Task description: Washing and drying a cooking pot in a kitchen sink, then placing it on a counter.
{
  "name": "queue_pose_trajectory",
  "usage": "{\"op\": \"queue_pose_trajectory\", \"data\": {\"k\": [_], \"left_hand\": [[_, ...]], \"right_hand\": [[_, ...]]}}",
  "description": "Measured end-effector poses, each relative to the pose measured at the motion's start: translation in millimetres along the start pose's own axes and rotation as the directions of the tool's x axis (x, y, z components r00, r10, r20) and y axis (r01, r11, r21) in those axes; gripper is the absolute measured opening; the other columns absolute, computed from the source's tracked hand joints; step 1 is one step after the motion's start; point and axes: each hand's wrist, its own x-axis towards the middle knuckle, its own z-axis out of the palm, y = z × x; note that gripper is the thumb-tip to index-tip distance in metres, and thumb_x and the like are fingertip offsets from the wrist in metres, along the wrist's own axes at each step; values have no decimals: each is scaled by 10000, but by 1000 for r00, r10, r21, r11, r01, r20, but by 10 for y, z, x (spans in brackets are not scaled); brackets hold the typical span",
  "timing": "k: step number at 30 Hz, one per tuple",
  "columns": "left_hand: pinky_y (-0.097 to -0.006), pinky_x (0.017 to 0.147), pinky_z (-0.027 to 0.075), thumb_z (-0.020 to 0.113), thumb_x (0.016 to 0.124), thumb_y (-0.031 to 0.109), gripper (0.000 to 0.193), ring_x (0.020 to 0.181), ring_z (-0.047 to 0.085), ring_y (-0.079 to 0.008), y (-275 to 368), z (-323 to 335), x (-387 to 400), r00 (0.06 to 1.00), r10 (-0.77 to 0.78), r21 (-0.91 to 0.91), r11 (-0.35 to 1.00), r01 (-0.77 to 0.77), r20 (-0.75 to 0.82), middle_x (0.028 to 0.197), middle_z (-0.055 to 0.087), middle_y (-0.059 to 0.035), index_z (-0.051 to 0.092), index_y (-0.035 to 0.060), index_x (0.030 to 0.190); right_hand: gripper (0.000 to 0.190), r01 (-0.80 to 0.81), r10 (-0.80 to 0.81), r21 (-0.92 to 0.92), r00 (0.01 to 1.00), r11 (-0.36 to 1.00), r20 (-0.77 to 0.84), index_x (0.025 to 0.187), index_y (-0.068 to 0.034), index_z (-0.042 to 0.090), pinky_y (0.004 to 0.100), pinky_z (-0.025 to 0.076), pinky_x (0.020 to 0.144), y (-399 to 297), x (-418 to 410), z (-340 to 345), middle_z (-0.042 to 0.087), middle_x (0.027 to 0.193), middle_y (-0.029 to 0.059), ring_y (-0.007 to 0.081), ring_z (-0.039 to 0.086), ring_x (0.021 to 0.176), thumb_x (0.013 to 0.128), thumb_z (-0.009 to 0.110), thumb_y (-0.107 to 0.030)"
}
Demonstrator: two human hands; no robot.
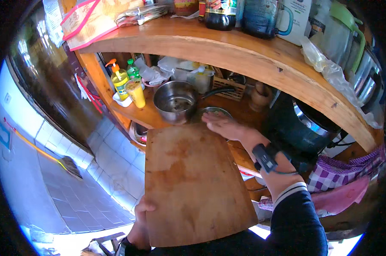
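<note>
A wooden cutting board (196, 185) with damp, darker patches is held out in front of my body. My left hand (144, 208) grips its left edge near the bottom, thumb on the upper face. Over the board's far right corner, my right hand (223, 125) is stretched out, fingers extended beside a metal bowl (223, 111). I see nothing held in it; whether it touches the board or bowl is unclear. The bowl is partly hidden by this hand and the board. Left of the bowl stands a stainless steel saucepan (177, 115) with a black handle.
A thick wooden shelf (186, 41) overhangs the work area. At left stand a yellow pump bottle (120, 84) and a plastic cup (136, 94). A black cooker (303, 124) and hanging checked cloth (337, 174) are at right. A broom (68, 166) leans at far left.
</note>
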Motion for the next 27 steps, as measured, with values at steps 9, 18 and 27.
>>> {"op": "queue_pose_trajectory", "data": {"k": [9, 18, 27], "left_hand": [[-390, 893, 420, 532, 578, 192, 709, 1023, 522, -323, 55, 57, -110, 1000, 13, -60, 998, -14, -23, 1152, 507, -215, 382, -78, 1217], [-412, 897, 421, 521, 601, 191, 723, 1057, 501, -336, 21, -51, -140, 996, 64, -161, 984, -73, -60, 1205, 464, -224, 342, -57, 1256], [-403, 889, 425, 523, 604, 210, 696, 1016, 527, -330, -16, -24, -153, 994, 95, -74, 992, -98, -44, 1153, 509, -213, 377, -76, 1222]], "right_hand": [[404, 133, -120, 21, 944, 991, -307, 1224, -84, 500, 398, 141, 1077, -247, -466, -68, 415, 1329, 96, 234, 328, 1272, 913, 423, -330], [327, 279, -230, 243, 950, 929, -210, 1042, -69, 627, 444, 186, 1058, -513, -946, 173, 548, 1190, 94, 246, 411, 1215, 895, 478, -321], [423, 202, -162, 246, 972, 948, -172, 1262, -99, 459, 405, 192, 1063, -522, -490, 159, 417, 1330, 82, 250, 282, 1293, 918, 427, -342]]}}
